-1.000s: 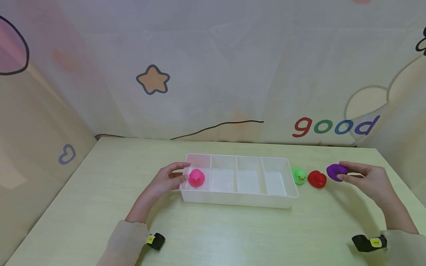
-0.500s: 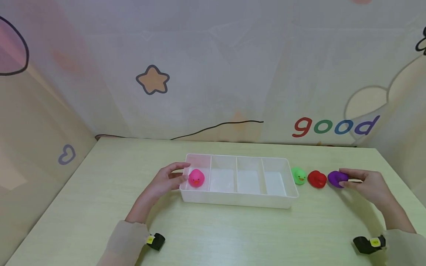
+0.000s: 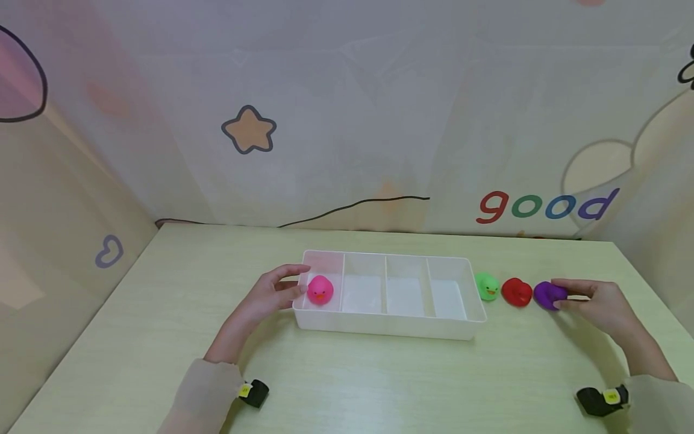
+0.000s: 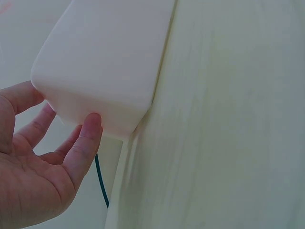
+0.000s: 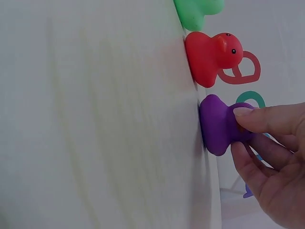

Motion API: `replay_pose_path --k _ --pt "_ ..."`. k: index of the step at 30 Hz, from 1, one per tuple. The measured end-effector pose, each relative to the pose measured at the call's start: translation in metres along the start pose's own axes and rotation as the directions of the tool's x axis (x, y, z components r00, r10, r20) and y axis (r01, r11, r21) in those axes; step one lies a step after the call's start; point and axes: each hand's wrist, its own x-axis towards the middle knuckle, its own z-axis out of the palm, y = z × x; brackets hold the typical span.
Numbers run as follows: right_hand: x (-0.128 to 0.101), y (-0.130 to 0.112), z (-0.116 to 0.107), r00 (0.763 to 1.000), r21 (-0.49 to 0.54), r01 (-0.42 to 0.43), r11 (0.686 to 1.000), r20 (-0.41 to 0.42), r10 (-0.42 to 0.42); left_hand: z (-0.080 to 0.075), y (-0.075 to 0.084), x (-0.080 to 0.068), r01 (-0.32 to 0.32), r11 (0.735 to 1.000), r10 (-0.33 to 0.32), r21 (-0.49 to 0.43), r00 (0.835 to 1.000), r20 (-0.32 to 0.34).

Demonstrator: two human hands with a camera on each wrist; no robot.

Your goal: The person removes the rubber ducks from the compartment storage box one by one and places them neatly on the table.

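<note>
A white divided tray (image 3: 385, 324) stands on the table, and my left hand (image 3: 273, 292) holds its left end. In the left wrist view, fingertips (image 4: 93, 119) of that hand press the tray's end wall. A pink rubber duck (image 3: 320, 290) sits in the leftmost compartment. Right of the tray, a green rubber duck (image 3: 488, 286), a red rubber duck (image 3: 517, 293) and a purple rubber duck (image 3: 546, 295) form a row. My right hand (image 3: 599, 304) pinches the purple duck by its head, as the right wrist view shows; its base meets the table there.
The pale table (image 3: 379, 386) reaches back to a printed cloth (image 3: 347, 120) with a star and the word "good". More cloth hangs along both sides. Thin dividers part the tray's compartments. The green duck sits close against the tray's right end.
My right hand has lowered the purple duck slightly beside the red duck and keeps hold of it. The left hand, tray and other ducks have not visibly moved.
</note>
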Motion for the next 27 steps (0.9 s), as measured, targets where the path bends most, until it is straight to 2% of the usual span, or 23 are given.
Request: replay_pose_path --k 8,14,16,22,24,27 --pt "0.0 0.006 0.002 1.0 -0.006 0.013 1.0 -0.018 -0.013 0.0 0.0 0.0 0.002 1.0 -0.002 0.005 1.0 0.002" --pt "-0.001 0.001 0.002 1.0 0.014 -0.016 1.0 -0.008 0.016 0.0 0.0 0.001 -0.004 1.0 0.004 -0.01 1.0 0.01" --pt "-0.002 -0.001 0.002 1.0 0.017 -0.012 1.0 -0.028 0.013 0.0 0.0 0.001 -0.005 1.0 0.005 -0.018 1.0 0.012" --pt "-0.004 -0.001 0.001 0.989 0.14 0.084 0.987 -0.129 -0.066 0.0 0.0 0.001 -0.004 1.0 0.004 -0.018 1.0 0.014" --pt "0.001 0.006 0.003 0.988 0.19 0.101 0.976 -0.137 -0.075 0.0 0.0 0.0 -0.006 1.0 0.006 -0.021 1.0 0.017" --pt "0.013 0.023 0.011 0.982 0.192 0.132 0.972 -0.16 -0.101 -0.001 -0.001 0.0 -0.01 1.0 0.011 -0.022 1.0 0.018"
